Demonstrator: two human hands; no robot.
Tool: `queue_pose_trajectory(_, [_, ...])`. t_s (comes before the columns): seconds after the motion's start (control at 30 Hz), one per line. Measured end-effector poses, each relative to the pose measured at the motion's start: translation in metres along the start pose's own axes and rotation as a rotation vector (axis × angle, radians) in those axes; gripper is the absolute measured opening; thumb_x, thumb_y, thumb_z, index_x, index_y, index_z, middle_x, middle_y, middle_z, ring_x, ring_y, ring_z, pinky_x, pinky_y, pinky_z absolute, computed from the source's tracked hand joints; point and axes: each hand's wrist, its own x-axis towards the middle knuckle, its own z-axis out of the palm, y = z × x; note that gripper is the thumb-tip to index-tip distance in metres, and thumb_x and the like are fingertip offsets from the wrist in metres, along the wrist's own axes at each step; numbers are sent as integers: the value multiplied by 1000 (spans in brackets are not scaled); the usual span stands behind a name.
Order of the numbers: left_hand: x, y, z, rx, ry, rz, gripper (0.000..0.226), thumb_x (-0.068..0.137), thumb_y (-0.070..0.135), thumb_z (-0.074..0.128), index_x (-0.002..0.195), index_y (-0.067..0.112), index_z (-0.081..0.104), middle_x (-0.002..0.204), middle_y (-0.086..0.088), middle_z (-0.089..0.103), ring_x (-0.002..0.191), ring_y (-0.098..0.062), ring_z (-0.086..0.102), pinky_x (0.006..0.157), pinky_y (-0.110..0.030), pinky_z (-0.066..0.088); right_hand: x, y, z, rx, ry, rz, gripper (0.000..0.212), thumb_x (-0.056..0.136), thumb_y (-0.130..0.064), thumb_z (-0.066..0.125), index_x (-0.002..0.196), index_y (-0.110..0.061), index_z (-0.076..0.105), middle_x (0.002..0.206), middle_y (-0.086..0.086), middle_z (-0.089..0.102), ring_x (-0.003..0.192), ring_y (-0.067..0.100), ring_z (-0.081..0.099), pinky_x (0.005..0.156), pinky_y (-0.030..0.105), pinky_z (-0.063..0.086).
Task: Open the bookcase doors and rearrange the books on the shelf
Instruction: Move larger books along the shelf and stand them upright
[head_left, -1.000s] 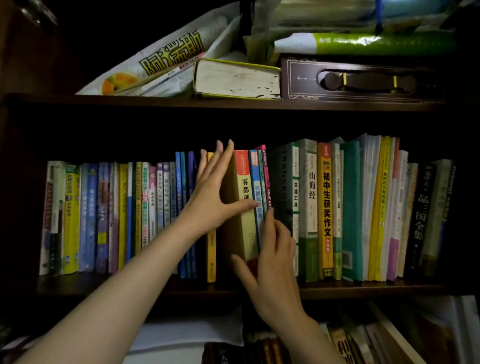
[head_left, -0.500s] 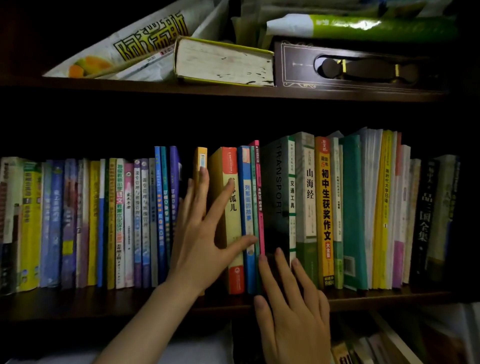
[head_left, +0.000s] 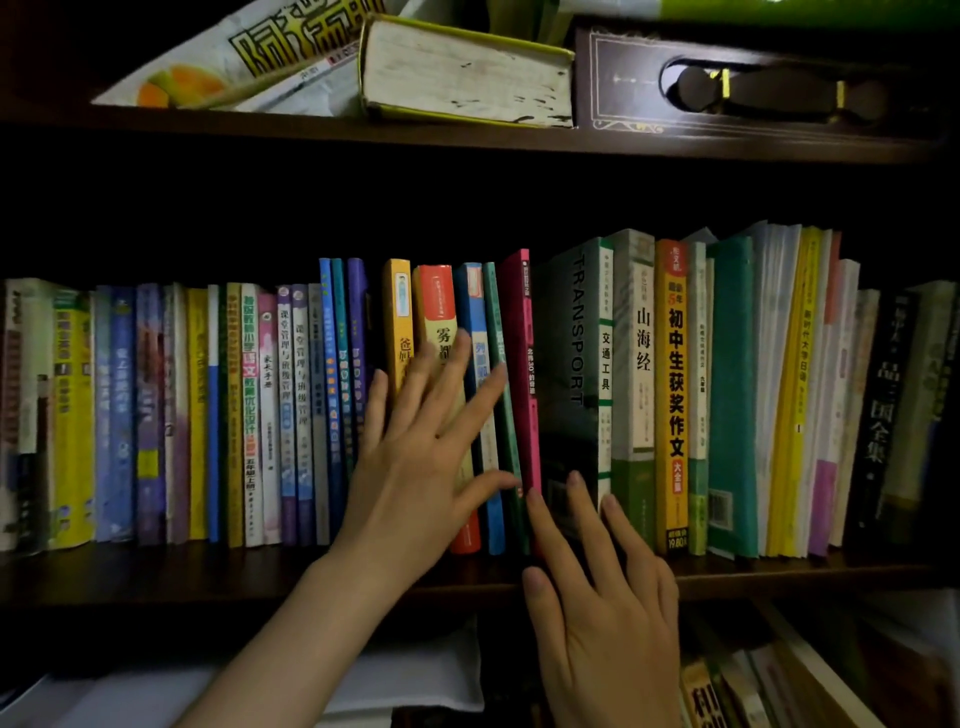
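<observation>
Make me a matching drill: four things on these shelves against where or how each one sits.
Things:
1. TRANSPORT book
2. thick book
3. left hand
4. right hand

States:
A. lying flat on the upper shelf
B. spread flat over the yellow and orange spines
C. upright, just right of the pink book
D. fingers straight, tips on the TRANSPORT book's lower part

Pairs: 1-C, 2-A, 3-B, 4-D

Two hands, left hand (head_left: 415, 462) and right hand (head_left: 608, 613), on one shelf (head_left: 156, 577) of several dozen upright books (head_left: 675, 395).
</observation>
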Motion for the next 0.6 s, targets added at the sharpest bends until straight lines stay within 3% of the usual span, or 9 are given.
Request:
queue_pose_trajectory(0.23, [-6,-27,-8,27,-110,79,71,86,61,38,149,31,20,159,-5,10,145,-20,-2,109,-55,2,-1,-2,-4,9,15,0,54,99,-51,13,135,-34,50,143,-6,46,129,19,38,90,33,28])
queue_pose_trajectory(0.37, [-11,-47,-19,21,-194,85,73,85,62,34,150,35,12,160,2,0,145,-11,-13,109,-52,-1,-2,-4,-6,4,-7,31,55,99,-52,13,136,-34,49,142,-8,47,130,19,35,91,34,27])
queue_pose_trajectory(0.5, [-11,-38,-19,57,-217,75,71,88,62,31,150,36,10,160,3,-6,145,-16,-12,111,-53,-2,-4,-3,-6,1,-42,39,54,99,-53,14,141,-35,42,145,-10,42,133,18,31,95,35,25])
queue_pose_trajectory(0.6, [-11,-26,-16,20,-185,41,69,89,59,30,150,38,6,159,3,-9,145,-15,-13,114,-45,-12,-5,-3,-6,-6,-48,32,54,99,-53,15,142,-34,41,146,-9,42,134,19,31,96,35,24])
